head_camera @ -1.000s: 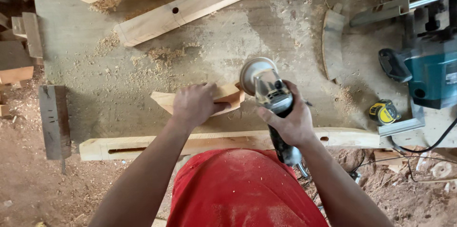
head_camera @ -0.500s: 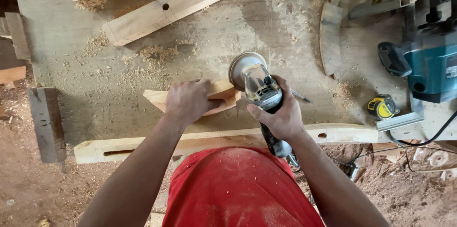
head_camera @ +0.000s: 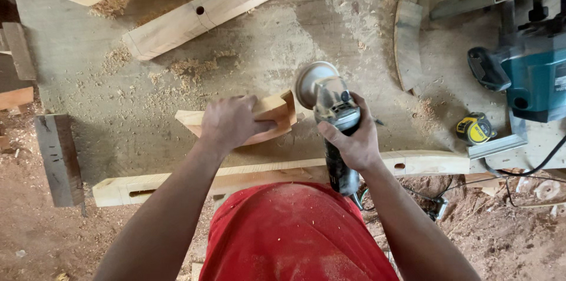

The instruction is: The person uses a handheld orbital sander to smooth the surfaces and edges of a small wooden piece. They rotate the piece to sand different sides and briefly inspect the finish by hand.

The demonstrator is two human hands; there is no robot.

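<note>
My left hand (head_camera: 229, 120) presses down on a curved, pale wooden piece (head_camera: 272, 111) lying on the dusty workbench (head_camera: 106, 110). My right hand (head_camera: 352, 135) grips the body of an angle grinder (head_camera: 328, 110), whose round disc (head_camera: 313, 80) sits at the right end of the wooden piece. The grinder's handle runs back toward my red shirt. Whether the disc touches the wood I cannot tell.
A long slotted beam (head_camera: 259, 173) lies along the bench's near edge. Two planks (head_camera: 218, 7) lie at the back, a curved wood strip (head_camera: 408, 42) at the right. A teal power tool (head_camera: 530, 74) and a yellow tape measure (head_camera: 475, 129) sit far right. Sawdust covers the bench.
The view has shifted slightly; the grinder and both hands stay at the curved piece, with the disc still at its right end.
</note>
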